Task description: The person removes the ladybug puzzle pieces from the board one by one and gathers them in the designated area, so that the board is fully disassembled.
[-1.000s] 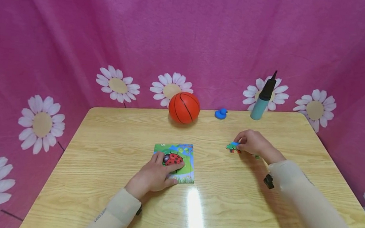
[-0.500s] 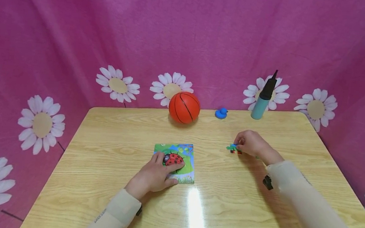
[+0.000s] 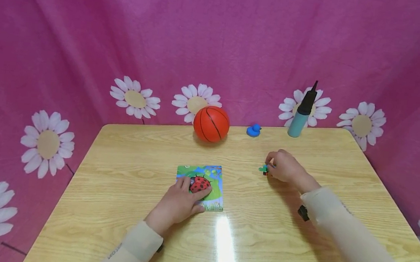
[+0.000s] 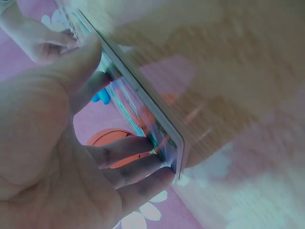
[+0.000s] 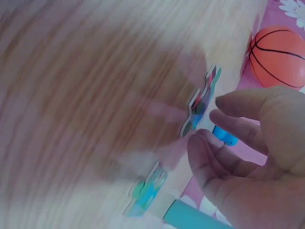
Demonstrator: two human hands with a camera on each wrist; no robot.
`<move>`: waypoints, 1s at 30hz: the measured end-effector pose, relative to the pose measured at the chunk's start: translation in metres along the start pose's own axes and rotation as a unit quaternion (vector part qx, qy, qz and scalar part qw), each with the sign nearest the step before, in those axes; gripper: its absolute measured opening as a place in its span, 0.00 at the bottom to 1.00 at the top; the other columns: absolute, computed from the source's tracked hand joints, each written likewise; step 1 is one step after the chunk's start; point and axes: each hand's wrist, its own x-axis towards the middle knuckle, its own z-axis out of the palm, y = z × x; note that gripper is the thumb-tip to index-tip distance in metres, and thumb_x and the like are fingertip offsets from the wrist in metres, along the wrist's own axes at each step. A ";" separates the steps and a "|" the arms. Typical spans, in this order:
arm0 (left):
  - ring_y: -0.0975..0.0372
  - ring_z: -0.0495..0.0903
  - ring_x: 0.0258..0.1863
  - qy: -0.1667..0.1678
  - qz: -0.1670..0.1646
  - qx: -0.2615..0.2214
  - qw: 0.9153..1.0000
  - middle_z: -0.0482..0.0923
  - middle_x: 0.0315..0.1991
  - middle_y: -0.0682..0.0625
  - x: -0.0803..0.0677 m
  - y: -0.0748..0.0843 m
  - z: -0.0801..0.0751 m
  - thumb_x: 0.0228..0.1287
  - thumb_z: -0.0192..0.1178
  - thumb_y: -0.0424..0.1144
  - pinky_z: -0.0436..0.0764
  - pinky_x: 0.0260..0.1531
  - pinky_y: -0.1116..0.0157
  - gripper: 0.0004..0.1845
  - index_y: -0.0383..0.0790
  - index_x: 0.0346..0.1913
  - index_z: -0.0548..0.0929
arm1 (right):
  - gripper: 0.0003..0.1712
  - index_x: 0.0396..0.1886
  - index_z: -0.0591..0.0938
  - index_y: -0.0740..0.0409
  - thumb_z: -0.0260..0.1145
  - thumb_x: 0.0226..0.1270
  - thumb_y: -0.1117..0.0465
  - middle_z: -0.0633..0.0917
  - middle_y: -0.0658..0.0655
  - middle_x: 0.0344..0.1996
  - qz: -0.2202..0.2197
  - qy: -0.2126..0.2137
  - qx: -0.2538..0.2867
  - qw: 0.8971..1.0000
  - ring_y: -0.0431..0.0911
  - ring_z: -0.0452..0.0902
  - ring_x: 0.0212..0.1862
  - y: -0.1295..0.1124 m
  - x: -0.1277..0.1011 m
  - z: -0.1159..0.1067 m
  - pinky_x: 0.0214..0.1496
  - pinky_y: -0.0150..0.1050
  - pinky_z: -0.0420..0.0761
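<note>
A square picture puzzle board with a ladybug on it lies on the table. My left hand rests on its left part, fingers extended over the picture and thumb at the near edge. In the left wrist view the fingertips touch the top face of the board. To the right, my right hand is bent down over small colourful puzzle pieces, partly hidden by the fingers. The right wrist view shows a gap between thumb and fingers, with puzzle pieces close to the fingertips. Another puzzle piece lies nearer the wrist.
An orange basketball, a blue rubber duck and a teal hand pump with a black nozzle stand along the back of the wooden table. A pink curtain with daisies hangs behind and at both sides.
My right hand has shifted slightly left and covers more of the puzzle pieces. The left hand stays on the board almost unmoved.
</note>
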 end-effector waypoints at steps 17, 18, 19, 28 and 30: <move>0.37 0.74 0.65 0.035 -0.021 -0.008 0.999 0.73 0.63 0.29 -0.004 0.011 0.000 0.75 0.63 0.55 0.85 0.54 0.43 0.27 0.56 0.73 0.77 | 0.10 0.45 0.89 0.68 0.70 0.69 0.66 0.89 0.60 0.38 -0.120 0.022 0.062 0.991 0.53 0.84 0.42 -0.074 0.018 0.032 0.50 0.49 0.86; 0.37 0.74 0.66 0.036 -0.020 -0.006 0.999 0.73 0.64 0.29 -0.004 0.011 -0.001 0.74 0.63 0.54 0.86 0.54 0.43 0.28 0.56 0.73 0.77 | 0.10 0.45 0.89 0.67 0.70 0.70 0.65 0.89 0.60 0.39 -0.131 0.022 0.062 0.989 0.52 0.84 0.43 -0.080 0.019 0.035 0.51 0.49 0.86; 0.36 0.74 0.66 0.038 -0.017 -0.003 0.999 0.72 0.64 0.28 -0.004 0.010 -0.001 0.74 0.64 0.54 0.86 0.54 0.43 0.28 0.56 0.73 0.77 | 0.10 0.46 0.90 0.66 0.70 0.70 0.65 0.89 0.59 0.39 -0.141 0.020 0.062 0.988 0.52 0.85 0.44 -0.087 0.020 0.038 0.52 0.49 0.86; 0.35 0.76 0.63 0.073 0.028 0.031 0.996 0.73 0.62 0.27 -0.008 0.004 0.004 0.73 0.66 0.52 0.85 0.59 0.47 0.28 0.54 0.73 0.78 | 0.11 0.49 0.89 0.64 0.68 0.72 0.64 0.89 0.59 0.45 -0.193 -0.008 0.057 0.980 0.53 0.85 0.51 -0.142 0.029 0.066 0.61 0.51 0.84; 0.37 0.77 0.61 0.085 0.035 0.038 0.995 0.75 0.60 0.29 -0.009 0.003 0.007 0.72 0.66 0.52 0.85 0.59 0.48 0.26 0.54 0.70 0.80 | 0.11 0.49 0.90 0.63 0.68 0.72 0.63 0.89 0.59 0.45 -0.193 -0.014 0.056 0.980 0.52 0.84 0.50 -0.151 0.031 0.072 0.61 0.50 0.83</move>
